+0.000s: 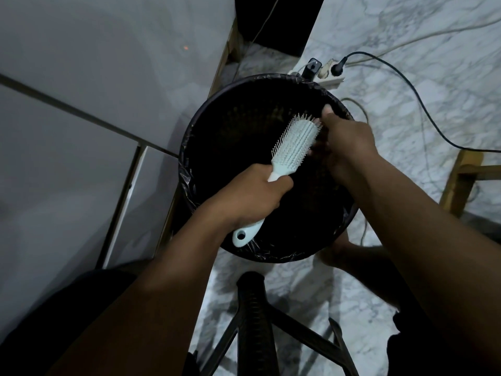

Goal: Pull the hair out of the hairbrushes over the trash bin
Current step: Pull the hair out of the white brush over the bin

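Note:
A pale mint hairbrush (294,146) is held over the round black trash bin (217,115), which is lined with a dark bag. My left hand (254,196) is closed around the brush's handle, the looped end sticking out below my fist. The bristles face up and towards me. My right hand (344,139) is at the far tip of the brush head, fingers pinched at the bristles; any hair in them is too dark to make out against the bin.
A white table top (81,118) runs along the left. A power strip (325,73) with plugs and cables lies behind the bin on the marble floor. A wooden leg (458,183) stands at right, black chair legs (254,321) below.

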